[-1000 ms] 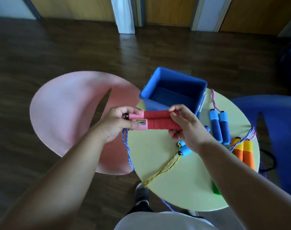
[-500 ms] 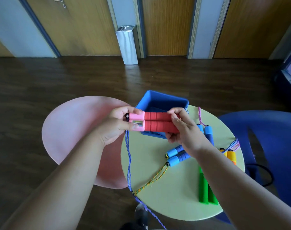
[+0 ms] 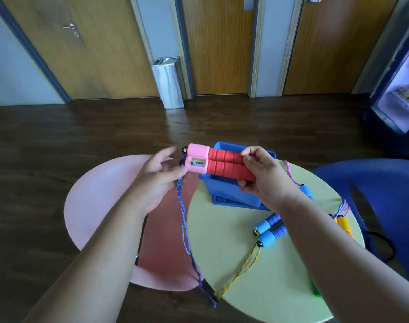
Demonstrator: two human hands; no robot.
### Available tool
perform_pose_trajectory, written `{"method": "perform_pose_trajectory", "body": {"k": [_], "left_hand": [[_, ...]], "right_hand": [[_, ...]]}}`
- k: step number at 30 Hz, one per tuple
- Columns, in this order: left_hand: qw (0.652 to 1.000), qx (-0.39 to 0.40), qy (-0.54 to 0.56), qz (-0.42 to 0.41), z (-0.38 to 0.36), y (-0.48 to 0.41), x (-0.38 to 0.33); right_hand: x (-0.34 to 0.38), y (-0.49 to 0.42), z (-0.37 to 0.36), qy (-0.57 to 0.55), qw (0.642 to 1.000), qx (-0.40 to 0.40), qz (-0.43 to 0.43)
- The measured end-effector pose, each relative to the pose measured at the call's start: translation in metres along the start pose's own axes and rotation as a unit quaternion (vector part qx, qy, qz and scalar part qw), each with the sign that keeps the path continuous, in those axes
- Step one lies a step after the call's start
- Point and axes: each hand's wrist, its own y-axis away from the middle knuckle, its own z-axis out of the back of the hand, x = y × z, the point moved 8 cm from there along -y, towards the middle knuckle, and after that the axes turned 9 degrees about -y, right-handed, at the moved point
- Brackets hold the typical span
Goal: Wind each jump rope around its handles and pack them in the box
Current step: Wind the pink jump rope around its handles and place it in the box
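Note:
My right hand (image 3: 259, 176) grips the right end of a pair of red foam handles with pink counter ends (image 3: 218, 164), held side by side above the blue box (image 3: 231, 194). My left hand (image 3: 158, 176) is at the pink ends, upper fingers spread, lower fingers pinching the blue-purple rope (image 3: 184, 229), which hangs down past the edge of the round green table (image 3: 264, 276). On the table lie blue handles (image 3: 271, 229) with a yellow-green rope (image 3: 242, 271), another blue handle (image 3: 306, 191), orange handles (image 3: 343, 226) and green handles (image 3: 315, 291), partly hidden by my right arm.
A round pink stool (image 3: 98, 206) stands left of the table and a blue chair (image 3: 390, 197) to its right. Dark wood floor stretches to wooden doors and a metal bin (image 3: 168, 82). A lit display fridge (image 3: 404, 101) stands at the far right.
My left hand has let go of the pink ends and opened its upper fingers, shifting to the rope. The view has tilted up, showing more of the doors. My right hand still holds the handles.

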Motion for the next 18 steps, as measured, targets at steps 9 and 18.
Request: {"method": "perform_pose_trajectory", "body": {"k": [9,18], "left_hand": [[0.976,-0.202,-0.067,0.041,0.091,0.042,0.039],[0.960,-0.257,0.070,0.088,0.091,0.090,0.066]], "right_hand": [[-0.034,-0.027,-0.104,0.033,0.999,-0.006,0.008],[-0.084,-0.014,-0.176,-0.019,0.998,0.015,-0.052]]}}
